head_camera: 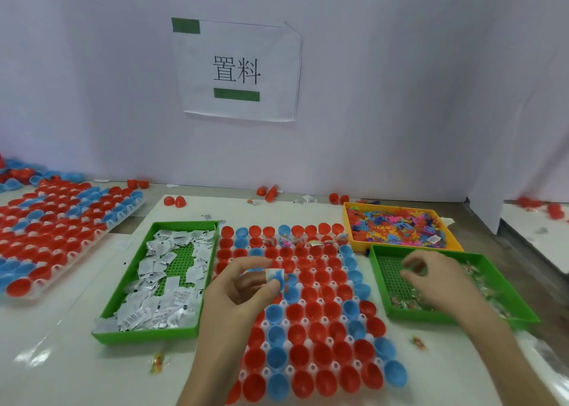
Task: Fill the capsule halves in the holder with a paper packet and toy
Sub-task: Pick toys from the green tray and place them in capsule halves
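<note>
A white holder (311,368) in front of me carries rows of red and blue capsule halves (314,310); a few in the second row from the back have wrapped bits in them. My left hand (243,285) hovers over the holder's middle and pinches a white paper packet (275,274) together with a small blue toy piece. My right hand (437,279) reaches into the green tray (520,298) at the right, fingers curled over small clear-wrapped pieces (406,301); what it holds is hidden. A green tray (123,285) on the left holds several white paper packets (160,267).
An orange tray (455,242) of colourful plastic toys stands at the back right. A second holder (46,230) full of red and blue halves lies far left. Loose red halves (174,201) and wrapped bits (157,363) are scattered on the table. A wall with a paper sign (237,70) stands behind.
</note>
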Motion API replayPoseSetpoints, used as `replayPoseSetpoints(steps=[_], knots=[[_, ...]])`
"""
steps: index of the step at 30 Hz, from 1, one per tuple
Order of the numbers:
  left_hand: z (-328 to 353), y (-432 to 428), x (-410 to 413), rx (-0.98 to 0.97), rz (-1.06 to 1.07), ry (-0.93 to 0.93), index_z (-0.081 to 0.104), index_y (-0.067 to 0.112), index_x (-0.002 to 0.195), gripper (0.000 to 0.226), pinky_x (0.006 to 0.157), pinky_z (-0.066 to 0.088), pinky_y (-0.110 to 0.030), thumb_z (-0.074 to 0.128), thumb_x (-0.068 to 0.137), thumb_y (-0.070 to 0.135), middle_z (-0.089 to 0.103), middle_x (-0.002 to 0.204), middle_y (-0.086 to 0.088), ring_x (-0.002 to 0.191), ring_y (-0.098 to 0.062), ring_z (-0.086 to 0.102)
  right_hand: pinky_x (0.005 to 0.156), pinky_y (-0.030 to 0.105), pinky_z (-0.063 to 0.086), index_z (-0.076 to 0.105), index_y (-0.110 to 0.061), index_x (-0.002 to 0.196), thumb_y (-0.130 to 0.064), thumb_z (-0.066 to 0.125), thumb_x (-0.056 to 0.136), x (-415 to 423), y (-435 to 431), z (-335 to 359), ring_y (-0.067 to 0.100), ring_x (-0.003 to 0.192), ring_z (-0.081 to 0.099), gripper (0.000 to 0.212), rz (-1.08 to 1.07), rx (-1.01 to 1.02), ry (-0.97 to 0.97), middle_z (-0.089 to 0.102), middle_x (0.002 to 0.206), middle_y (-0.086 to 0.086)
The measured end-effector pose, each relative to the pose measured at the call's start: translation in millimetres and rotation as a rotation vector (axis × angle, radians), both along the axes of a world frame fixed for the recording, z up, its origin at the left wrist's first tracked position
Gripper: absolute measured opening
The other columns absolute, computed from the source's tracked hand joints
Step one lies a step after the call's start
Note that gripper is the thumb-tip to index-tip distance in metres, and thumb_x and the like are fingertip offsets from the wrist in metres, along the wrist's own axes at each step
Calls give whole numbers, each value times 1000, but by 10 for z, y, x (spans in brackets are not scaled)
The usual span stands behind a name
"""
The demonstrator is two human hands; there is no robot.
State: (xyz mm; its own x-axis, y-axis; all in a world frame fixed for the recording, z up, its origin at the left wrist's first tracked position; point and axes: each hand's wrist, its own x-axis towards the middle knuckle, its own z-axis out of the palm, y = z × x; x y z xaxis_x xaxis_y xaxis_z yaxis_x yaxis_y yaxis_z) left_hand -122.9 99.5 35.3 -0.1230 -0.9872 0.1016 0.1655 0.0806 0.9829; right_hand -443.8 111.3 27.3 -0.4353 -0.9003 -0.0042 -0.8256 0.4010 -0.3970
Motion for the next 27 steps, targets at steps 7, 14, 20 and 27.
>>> replayPoseSetpoints(steps=[7, 14, 20, 27], knots=[[-71, 40, -105, 37, 31, 130, 75, 29, 94, 32, 72, 59, -23, 82, 65, 20, 77, 89, -13, 88, -29, 75, 71, 30, 56, 67, -31, 78, -16, 80, 80, -368, -17, -255, 6, 74, 64, 21, -1, 202, -26, 69, 80, -8], [-30, 20, -251, 28, 53, 102, 76, 28, 90, 35, 71, 59, -28, 90, 57, 27, 75, 87, -8, 84, -32, 75, 64, 24, 49, 73, -35, 81, -7, 81, 80, -74, 14, 89, 10, 72, 65, 29, 53, -292, -235, 70, 73, -7], [80, 51, -352, -10, -42, 40, 74, 31, 87, 34, 66, 57, -24, 93, 63, 19, 75, 83, -8, 74, -22, 74, 69, 14, 56, 75, -33, 75, -16, 83, 70, 838, 77, 524, 9, 74, 73, 19, 359, -498, -763, 75, 83, -8], [48, 60, -372, -75, 36, 54, 73, 27, 84, 27, 63, 57, -22, 83, 59, 21, 70, 78, 2, 68, -21, 73, 70, 21, 55, 72, -23, 74, 3, 79, 77, 1251, 75, 396, 12, 74, 70, 26, 451, -518, -1013, 70, 77, -1]])
